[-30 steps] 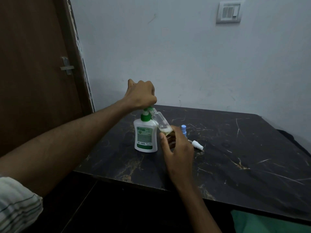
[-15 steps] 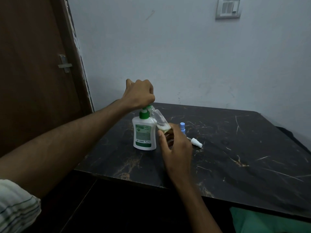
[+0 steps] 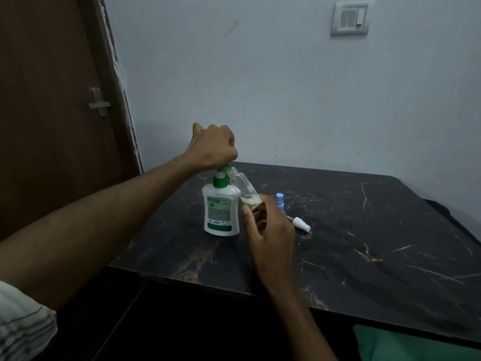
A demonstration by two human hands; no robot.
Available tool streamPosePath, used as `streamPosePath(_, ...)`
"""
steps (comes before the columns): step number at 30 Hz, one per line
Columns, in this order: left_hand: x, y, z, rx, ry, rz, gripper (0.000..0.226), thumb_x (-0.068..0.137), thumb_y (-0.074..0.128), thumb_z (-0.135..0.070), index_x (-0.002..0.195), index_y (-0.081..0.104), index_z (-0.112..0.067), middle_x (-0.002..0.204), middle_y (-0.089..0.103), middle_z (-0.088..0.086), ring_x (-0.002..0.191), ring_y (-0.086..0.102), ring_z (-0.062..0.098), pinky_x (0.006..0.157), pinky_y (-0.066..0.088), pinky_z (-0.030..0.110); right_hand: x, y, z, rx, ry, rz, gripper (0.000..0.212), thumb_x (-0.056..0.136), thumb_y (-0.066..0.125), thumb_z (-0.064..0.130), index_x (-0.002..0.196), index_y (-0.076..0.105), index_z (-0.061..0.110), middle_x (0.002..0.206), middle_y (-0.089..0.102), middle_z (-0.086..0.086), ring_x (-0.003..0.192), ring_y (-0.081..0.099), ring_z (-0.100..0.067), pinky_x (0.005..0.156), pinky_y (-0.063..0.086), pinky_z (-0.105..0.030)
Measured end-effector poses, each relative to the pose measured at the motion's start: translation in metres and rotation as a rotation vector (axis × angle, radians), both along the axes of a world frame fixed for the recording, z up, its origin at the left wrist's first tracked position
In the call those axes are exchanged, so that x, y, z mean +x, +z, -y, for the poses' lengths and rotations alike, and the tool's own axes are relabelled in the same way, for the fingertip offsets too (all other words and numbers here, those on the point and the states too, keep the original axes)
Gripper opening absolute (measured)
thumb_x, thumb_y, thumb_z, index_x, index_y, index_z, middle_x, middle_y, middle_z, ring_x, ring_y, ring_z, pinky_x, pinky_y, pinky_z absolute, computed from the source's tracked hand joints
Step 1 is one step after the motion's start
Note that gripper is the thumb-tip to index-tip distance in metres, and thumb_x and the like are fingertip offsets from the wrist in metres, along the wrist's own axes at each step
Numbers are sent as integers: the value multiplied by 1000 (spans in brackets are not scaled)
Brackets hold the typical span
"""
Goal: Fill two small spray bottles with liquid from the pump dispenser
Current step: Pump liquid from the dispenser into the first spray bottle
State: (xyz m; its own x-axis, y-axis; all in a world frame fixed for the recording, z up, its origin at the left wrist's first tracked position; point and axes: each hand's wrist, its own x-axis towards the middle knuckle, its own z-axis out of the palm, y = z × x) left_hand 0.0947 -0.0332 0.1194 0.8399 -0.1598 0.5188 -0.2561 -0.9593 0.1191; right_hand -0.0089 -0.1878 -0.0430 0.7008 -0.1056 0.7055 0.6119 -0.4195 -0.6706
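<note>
The yellowish liquid point(image 3: 251, 201) pooled in the tilted clear spray bottle point(image 3: 243, 187) has risen slightly.

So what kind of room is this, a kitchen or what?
Probably an ordinary room in a home, not clearly a kitchen: a brown wooden door with a latch, a painted wall with a switch plate, and a dark marble-look table in the corner.

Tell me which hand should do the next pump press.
Left. The left hand already sits curled atop the pump dispenser; the right hand holds the tilted clear bottle at the nozzle.
</note>
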Motion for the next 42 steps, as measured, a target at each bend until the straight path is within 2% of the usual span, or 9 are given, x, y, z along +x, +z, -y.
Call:
streamPosePath(4,6,-5,1,-1,5,-18,14,79,60,-18,78,74,-14,81,72,-2,85,63,19,98,30,48,-1,1,0,-4,7,-13,19,104,59,40,119,61,28,102,65,14,92,63,0,76,48,-10)
streamPosePath(7,5,-4,1,12,-10,-7,15,75,58,-20,75,72,-16,80,72,-2,84,64,20,100,31,50,-2,3,1,-2,12,-19,20,104,59,39,119,61,26,103,66,13,92,62,2,76,46,-7)
streamPosePath(12,7,-5,2,-10,2,0,16,80,59,-14,75,73,-11,79,72,0,84,64,22,101,31,50,0,2,1,-4,-2,-18,17,104,59,39,117,60,29,101,66,14,90,63,0,74,48,-11)
streamPosePath(17,6,-2,2,66,-17,-33,10,80,60,-19,75,68,-16,77,66,-4,84,63,23,104,32,53,0,1,1,-17,-12,-19,20,104,59,40,120,60,28,103,66,13,90,63,0,74,52,-16)
streamPosePath(25,9,-5,2,42,-22,-58,19,74,59,-23,74,74,-11,76,72,1,83,65,25,96,30,50,1,1,2,-14,-22,-5,15,104,59,38,116,60,28,98,65,13,86,62,0,72,50,-16)
streamPosePath(30,12,-6,1,-6,-18,-35,32,69,55,-23,78,75,-1,80,76,13,85,68,32,86,27,45,0,1,3,-12,-29,1,14,104,61,38,115,60,30,97,65,15,86,63,-2,72,51,-19)
streamPosePath(34,10,-9,0,10,-21,-60,31,68,55,-24,75,74,-1,80,76,14,85,69,34,85,26,44,-1,2,2,-15,-22,2,13,104,61,36,114,61,29,97,64,14,86,62,0,71,46,-11)
streamPosePath(36,9,-6,0,15,-17,-53,27,65,52,-25,69,71,-6,81,76,15,85,69,35,84,25,44,-3,2,3,-11,-22,6,12,104,61,36,114,61,29,96,63,15,86,61,0,71,45,-10)
streamPosePath(42,12,-9,1,10,-16,-50,31,67,53,-24,74,74,-2,79,76,12,84,68,32,86,27,45,0,1,2,-18,-32,5,13,104,61,36,114,60,29,97,65,14,87,62,0,71,47,-10)
